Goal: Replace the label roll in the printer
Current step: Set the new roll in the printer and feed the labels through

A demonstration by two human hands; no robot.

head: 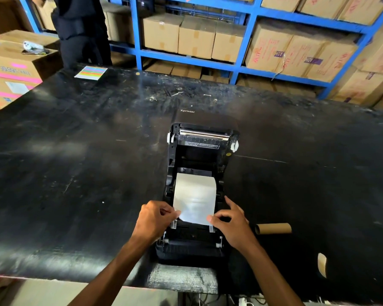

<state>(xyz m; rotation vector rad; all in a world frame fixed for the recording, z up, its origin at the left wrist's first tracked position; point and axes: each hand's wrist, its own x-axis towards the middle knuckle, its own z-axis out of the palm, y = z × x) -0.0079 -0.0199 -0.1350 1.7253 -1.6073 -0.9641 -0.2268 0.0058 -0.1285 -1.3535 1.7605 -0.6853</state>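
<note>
A black label printer (199,246) stands open on the black table (75,162), its lid (202,138) tilted back away from me. A white label roll (196,186) sits inside its bay, and a strip of white label paper (194,210) runs from it toward me. My left hand (156,219) pinches the strip's near left corner. My right hand (231,221) pinches the near right corner, index finger raised. An empty brown cardboard core (273,228) lies on its side just right of the printer.
A colourful striped sheet (91,72) lies at the table's far left edge. A person in dark clothes (80,29) stands behind it. Blue shelving (241,65) with cardboard boxes lines the back. More boxes (11,69) are stacked at the left.
</note>
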